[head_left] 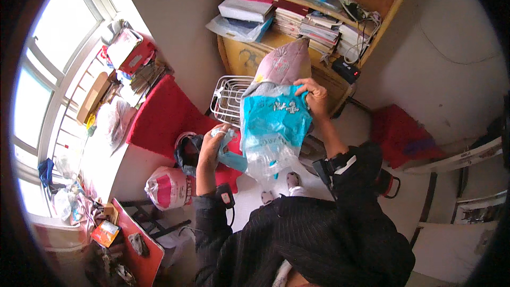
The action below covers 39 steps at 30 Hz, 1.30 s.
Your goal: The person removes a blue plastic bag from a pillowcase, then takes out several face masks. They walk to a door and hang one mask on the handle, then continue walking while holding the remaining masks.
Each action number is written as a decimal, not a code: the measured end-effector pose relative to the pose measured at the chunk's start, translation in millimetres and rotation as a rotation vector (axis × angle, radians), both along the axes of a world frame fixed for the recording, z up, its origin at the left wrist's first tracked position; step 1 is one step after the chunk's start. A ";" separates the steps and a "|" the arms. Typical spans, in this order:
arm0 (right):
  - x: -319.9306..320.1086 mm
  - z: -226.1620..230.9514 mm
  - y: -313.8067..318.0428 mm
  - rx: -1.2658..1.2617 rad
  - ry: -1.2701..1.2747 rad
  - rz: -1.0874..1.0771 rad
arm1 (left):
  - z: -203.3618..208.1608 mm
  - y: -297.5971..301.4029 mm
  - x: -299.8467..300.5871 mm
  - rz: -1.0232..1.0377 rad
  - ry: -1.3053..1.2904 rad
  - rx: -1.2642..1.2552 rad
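My right hand pinches the upper right corner of a blue and clear plastic bag, which hangs spread out in front of me. In my closed left hand is a crumpled pale blue cloth or piece of plastic; its exact kind is hard to make out. It dangles beside the bag's lower left edge. Behind the bag, a pink quilted cushion with a flower pattern shows its upper part, with grey fabric below it. The rest of the cushion is hidden by the bag.
A white wire rack stands left of the bag, near a red-covered chair. At the back is a wooden cabinet with books and bottles. A red and white bag sits lower left. Clutter fills the windowsill.
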State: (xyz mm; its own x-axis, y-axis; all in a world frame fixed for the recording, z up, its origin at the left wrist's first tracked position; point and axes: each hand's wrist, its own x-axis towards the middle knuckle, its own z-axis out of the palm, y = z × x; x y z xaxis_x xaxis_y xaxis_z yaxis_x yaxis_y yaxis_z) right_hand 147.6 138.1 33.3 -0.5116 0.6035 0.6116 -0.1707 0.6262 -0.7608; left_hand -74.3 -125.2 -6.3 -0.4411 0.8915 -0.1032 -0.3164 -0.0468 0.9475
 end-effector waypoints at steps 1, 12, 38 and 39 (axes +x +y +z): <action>-1.0 2.9 -2.9 0.007 0.015 -0.015 | 5.1 1.4 2.3 -0.026 0.008 -0.076; -10.4 11.5 -17.1 0.200 -0.021 -0.018 | 9.4 0.8 37.0 -0.373 -0.200 -0.083; -0.6 -44.3 1.2 -0.728 0.151 0.146 | 4.8 8.0 27.0 -0.051 0.146 -0.120; 3.2 -53.5 1.3 -0.810 0.117 0.223 | 2.5 8.3 26.5 -0.029 0.159 -0.117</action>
State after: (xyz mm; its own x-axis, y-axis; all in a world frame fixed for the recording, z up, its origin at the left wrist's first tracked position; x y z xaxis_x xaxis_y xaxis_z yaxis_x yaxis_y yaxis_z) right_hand 150.8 139.4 -20.1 -0.6312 0.7704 0.0902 -0.3309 -0.1622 -0.9296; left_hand -47.8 -116.9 -3.9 -0.4346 0.8900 -0.1381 -0.1618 0.0737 0.9841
